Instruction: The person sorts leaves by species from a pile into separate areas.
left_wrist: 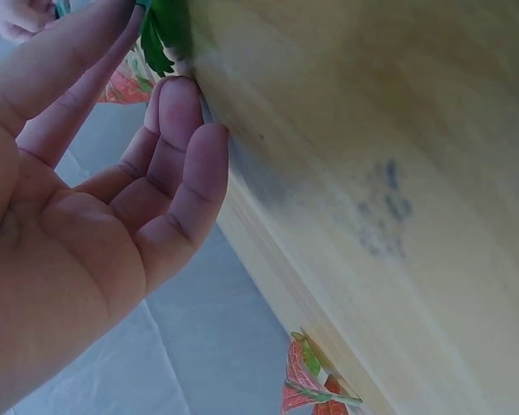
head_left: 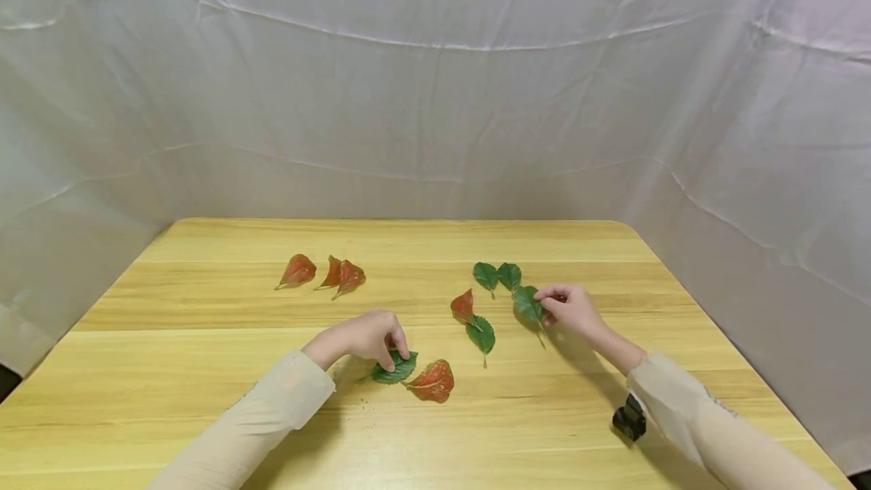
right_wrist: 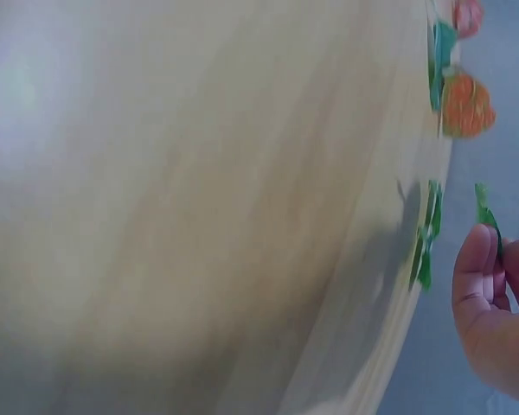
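Observation:
My left hand (head_left: 367, 336) pinches a green leaf (head_left: 391, 373) low at the front middle of the table; the left wrist view shows part of that leaf (left_wrist: 166, 30) by the fingertips. A red leaf (head_left: 433, 382) lies just right of it. On the right side, my right hand (head_left: 571, 311) holds another green leaf (head_left: 527, 304) by its edge between thumb and fingers. In the right wrist view this leaf (right_wrist: 486, 212) is raised off the wood. Two green leaves (head_left: 486, 276) lie just beyond it.
Between the hands, a red leaf (head_left: 463, 306) overlaps a green leaf (head_left: 481, 335). Several red leaves (head_left: 350, 277) lie at the back left of the wooden table (head_left: 204, 369). Pale cloth (head_left: 422, 112) hangs behind and beside the table. A small black device (head_left: 630, 419) sits under the right sleeve.

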`<state>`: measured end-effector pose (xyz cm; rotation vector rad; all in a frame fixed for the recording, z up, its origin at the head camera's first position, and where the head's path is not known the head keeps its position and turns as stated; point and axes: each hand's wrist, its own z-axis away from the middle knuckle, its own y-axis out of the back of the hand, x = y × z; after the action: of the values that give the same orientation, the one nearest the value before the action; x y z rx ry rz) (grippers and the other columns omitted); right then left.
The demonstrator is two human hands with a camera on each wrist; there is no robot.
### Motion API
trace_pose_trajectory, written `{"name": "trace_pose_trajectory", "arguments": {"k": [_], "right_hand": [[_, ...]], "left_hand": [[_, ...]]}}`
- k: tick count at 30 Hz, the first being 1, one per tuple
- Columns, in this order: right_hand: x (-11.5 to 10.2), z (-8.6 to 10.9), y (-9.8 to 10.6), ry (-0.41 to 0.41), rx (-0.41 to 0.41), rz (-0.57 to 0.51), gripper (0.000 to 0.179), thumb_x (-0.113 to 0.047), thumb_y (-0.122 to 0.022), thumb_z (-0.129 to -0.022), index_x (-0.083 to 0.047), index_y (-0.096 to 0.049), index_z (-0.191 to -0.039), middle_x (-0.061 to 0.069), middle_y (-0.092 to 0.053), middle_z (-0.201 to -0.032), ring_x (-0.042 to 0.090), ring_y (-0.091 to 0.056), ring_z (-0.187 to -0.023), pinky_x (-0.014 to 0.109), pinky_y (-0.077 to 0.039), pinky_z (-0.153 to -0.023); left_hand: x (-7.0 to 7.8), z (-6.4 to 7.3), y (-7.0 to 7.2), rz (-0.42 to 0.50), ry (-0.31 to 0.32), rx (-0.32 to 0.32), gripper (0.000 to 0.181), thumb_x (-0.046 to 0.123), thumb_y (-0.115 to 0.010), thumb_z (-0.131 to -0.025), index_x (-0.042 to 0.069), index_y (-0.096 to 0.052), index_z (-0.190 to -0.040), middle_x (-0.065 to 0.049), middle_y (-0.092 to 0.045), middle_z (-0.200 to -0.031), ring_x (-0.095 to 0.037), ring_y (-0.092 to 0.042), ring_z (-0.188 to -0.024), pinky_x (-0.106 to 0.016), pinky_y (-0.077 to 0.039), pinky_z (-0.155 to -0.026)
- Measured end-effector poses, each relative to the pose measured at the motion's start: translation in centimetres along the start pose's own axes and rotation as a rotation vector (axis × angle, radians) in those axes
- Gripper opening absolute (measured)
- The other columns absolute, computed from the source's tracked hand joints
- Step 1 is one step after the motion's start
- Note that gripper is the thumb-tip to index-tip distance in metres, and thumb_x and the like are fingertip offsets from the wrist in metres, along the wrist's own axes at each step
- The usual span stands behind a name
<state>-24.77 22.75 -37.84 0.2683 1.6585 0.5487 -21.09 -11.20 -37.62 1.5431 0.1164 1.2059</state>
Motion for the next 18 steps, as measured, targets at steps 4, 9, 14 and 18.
{"name": "trace_pose_trajectory", "arguments": {"k": [4, 9, 14, 18], "right_hand": [[0.5, -1.0, 0.7, -0.015, 0.059, 0.016, 0.018, 0.007, -0.048, -0.086, 0.019, -0.057, -0.096, 0.016, -0.061, -0.075, 0.016, -0.057, -0.054, 0.029, -0.051, -0.054], [1.1, -2.2, 1.3, -0.031, 0.106, 0.037, 0.019, 0.008, -0.048, -0.084, 0.019, -0.057, -0.098, 0.018, -0.061, -0.077, 0.013, -0.057, -0.054, 0.027, -0.05, -0.054], [1.3, -3.3, 1.4, -0.054, 0.132, 0.05, 0.02, 0.008, -0.047, -0.083, 0.018, -0.057, -0.097, 0.019, -0.062, -0.078, 0.011, -0.056, -0.052, 0.025, -0.05, -0.053], [1.5, -4.1, 1.4, -0.094, 0.138, 0.058, 0.021, 0.008, -0.046, -0.084, 0.018, -0.057, -0.099, 0.019, -0.061, -0.079, 0.01, -0.056, -0.053, 0.025, -0.05, -0.054]], "left_hand": [[0.0, 0.0, 0.0, 0.0, -0.003, 0.0, 0.018, -0.005, -0.074, -0.066, 0.006, -0.072, -0.08, 0.0, -0.065, -0.082, -0.012, -0.055, -0.072, -0.024, -0.046, -0.065], [-0.1, 0.0, 0.0, 0.0, -0.004, -0.001, 0.018, -0.005, -0.074, -0.066, 0.007, -0.072, -0.079, 0.001, -0.065, -0.081, -0.012, -0.056, -0.072, -0.023, -0.046, -0.065], [0.0, 0.0, 0.0, 0.005, 0.001, -0.003, 0.017, -0.005, -0.074, -0.066, 0.006, -0.071, -0.079, 0.001, -0.065, -0.081, -0.011, -0.055, -0.072, -0.024, -0.047, -0.065], [0.1, 0.0, 0.1, 0.001, 0.009, -0.004, 0.017, -0.005, -0.074, -0.067, 0.007, -0.072, -0.079, 0.002, -0.064, -0.081, -0.011, -0.055, -0.072, -0.025, -0.047, -0.066]]}}
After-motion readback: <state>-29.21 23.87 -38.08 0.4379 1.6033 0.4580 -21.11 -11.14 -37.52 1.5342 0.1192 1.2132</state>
